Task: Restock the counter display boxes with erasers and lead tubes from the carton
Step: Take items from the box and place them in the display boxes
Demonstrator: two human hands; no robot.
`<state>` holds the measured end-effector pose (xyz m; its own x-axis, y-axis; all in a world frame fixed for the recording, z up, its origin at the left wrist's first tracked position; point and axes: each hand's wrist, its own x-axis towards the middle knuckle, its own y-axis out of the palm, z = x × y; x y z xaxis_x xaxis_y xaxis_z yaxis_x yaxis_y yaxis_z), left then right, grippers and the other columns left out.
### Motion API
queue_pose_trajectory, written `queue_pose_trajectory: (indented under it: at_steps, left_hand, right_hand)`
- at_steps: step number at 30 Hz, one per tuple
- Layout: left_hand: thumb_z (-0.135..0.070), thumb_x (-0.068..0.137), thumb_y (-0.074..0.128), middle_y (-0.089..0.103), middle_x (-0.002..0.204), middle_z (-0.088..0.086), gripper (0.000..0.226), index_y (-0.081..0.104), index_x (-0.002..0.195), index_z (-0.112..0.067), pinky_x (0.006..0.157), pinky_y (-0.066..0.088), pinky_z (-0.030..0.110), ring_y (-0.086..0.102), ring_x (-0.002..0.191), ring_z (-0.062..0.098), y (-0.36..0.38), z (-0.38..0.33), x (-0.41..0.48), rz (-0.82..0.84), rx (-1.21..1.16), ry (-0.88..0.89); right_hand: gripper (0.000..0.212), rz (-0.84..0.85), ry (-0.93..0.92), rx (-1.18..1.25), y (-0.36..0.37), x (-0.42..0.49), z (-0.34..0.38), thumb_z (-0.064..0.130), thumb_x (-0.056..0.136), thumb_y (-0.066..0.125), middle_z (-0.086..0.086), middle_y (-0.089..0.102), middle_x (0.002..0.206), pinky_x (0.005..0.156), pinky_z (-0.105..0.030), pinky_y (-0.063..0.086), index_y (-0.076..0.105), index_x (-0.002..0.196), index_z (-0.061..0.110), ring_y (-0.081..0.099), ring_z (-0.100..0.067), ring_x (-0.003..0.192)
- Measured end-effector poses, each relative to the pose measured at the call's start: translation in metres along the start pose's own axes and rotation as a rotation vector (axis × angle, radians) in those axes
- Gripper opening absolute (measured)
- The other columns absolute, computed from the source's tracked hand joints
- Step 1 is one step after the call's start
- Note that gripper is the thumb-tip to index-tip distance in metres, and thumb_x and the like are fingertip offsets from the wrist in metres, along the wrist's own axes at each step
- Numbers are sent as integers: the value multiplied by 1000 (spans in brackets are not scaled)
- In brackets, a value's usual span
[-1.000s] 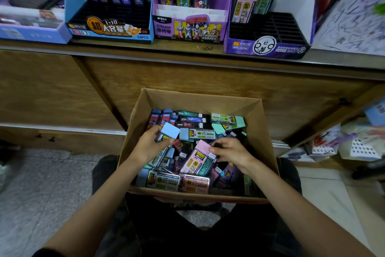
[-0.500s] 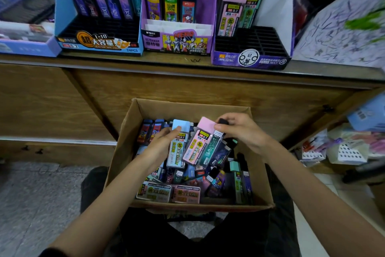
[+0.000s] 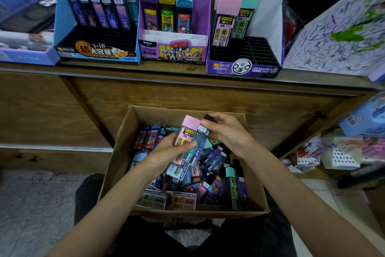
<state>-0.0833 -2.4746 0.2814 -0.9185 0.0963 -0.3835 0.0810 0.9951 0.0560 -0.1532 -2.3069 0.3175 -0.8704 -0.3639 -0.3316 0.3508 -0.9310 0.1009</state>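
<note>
A: Hand status?
B: Both hands are over the carton [image 3: 166,114], which rests on the person's legs, on the near side of the wooden worktop [image 3: 129,68]. The left hand [image 3: 164,153] has its grip clenched on a pink-capped tube [image 3: 187,131], thumb across the label. A teal tube [image 3: 198,144] lies right against the pink one.
A: Right side?
B: The right hand [image 3: 228,133] has its grip pinching the top end of the teal tube. A black cap [image 3: 208,117] pokes out past the fingers; can't tell which tube it belongs to.
A: Where's the stock?
B: The two held tubes are above the pile, tilted, caps toward the far side. The loose pile [image 3: 210,175] of tubes covers the carton floor in mixed colours. A few packs lie flat at the near wall.
A: Displays?
B: Three on the worktop, beyond the carton. The blue display box [image 3: 95,53] is at left, with a row of dark tubes along its back. The purple Ultraman box [image 3: 173,53] is in the middle, with three tubes upright. The purple slotted box [image 3: 243,67] is at right, with pink and teal tubes in its far-left slots.
</note>
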Motion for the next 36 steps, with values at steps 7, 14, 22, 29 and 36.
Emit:
queue_pose_trajectory:
  at_steps: [7,14,22,29,36]
  left_hand:
    - [-25,83,66,69,111,0,36,56,117,-19,80,53,22,66,96,6,-7,-12,2,-88,-124,86]
    - [-33,70,71,73,101,9,46,61,111,-14,74,58,37,70,90,23,-36,-45,-14,-140,-195,212]
    - [-32,68,71,74,91,3,39,64,104,-19,60,56,27,71,78,16,-99,-99,-42,-285,-214,380]
    - [-28,70,71,73,92,6,32,66,100,-19,62,58,33,70,79,20,-152,-128,-56,-409,-244,439]
    - [-39,64,75,74,95,3,36,69,98,-26,61,56,29,71,83,19,-191,-145,-60,-462,-229,478]
  right_hand:
    - [16,-73,-44,149,-3,-7,17,-5,85,60,-10,68,96,71,-22,54,64,96,5,67,-16,84]
    - [23,-84,-189,-22,7,-12,67,-2,85,61,-13,66,105,85,-28,54,62,106,8,65,-21,98]
    - [20,-34,-434,-111,62,6,152,1,80,69,-11,65,93,72,-22,56,67,95,14,64,-18,85]
    - [22,-52,-575,-141,125,44,218,-3,78,70,-5,63,78,58,-22,52,61,86,15,60,-14,65]
    - [18,-135,-781,-665,162,92,259,9,80,70,13,56,79,68,-11,43,58,89,18,55,-2,74]
